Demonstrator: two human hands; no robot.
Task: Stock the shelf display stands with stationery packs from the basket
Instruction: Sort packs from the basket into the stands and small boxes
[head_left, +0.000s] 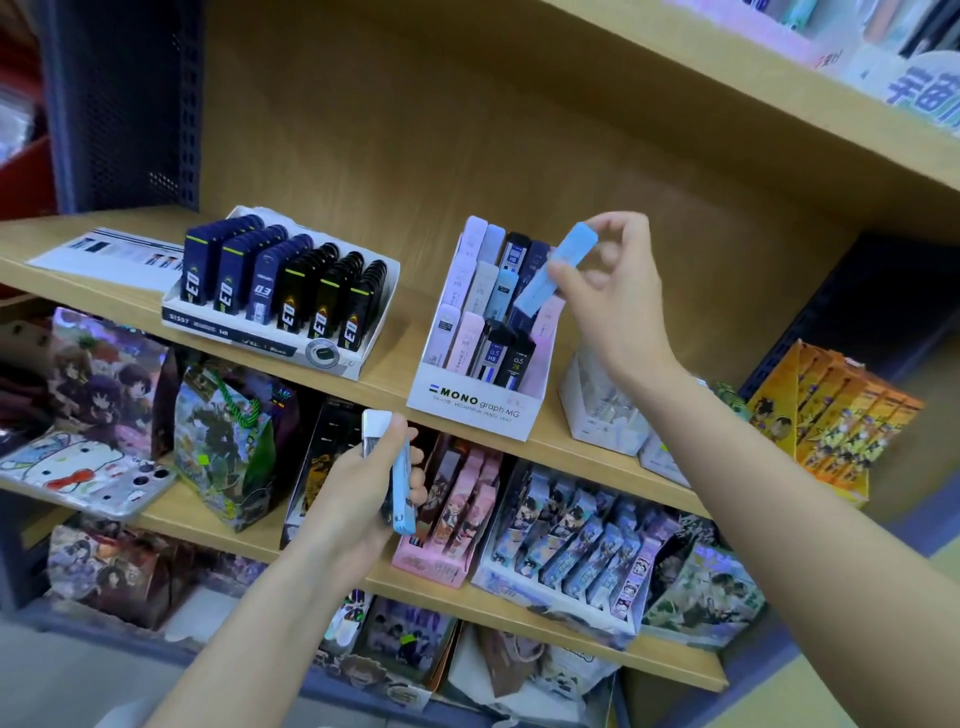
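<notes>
pinching a light blue lead case (563, 267), the right hand (610, 291) holds it tilted over the mono graph stand (470, 402); the left hand (358, 499) grips more lead cases (402, 480) below the shelf edge.

We had open air above the middle shelf (400, 332), up to the upper shelf board (675, 104). A bare strip of wood between the tray of navy and black lead cases (275, 291) and the MONO graph MG display stand (470, 410) left a lane to the back panel (415, 130). The stand's slots were packed with upright cases. A white box (597, 415) crowded its right wall. Our right hand (613, 296) held a blue lead case (558, 270) tilted across the stand's right columns. Our left hand (358, 493), gripping spare lead cases (400, 478), hung before the shelf edge.
</notes>
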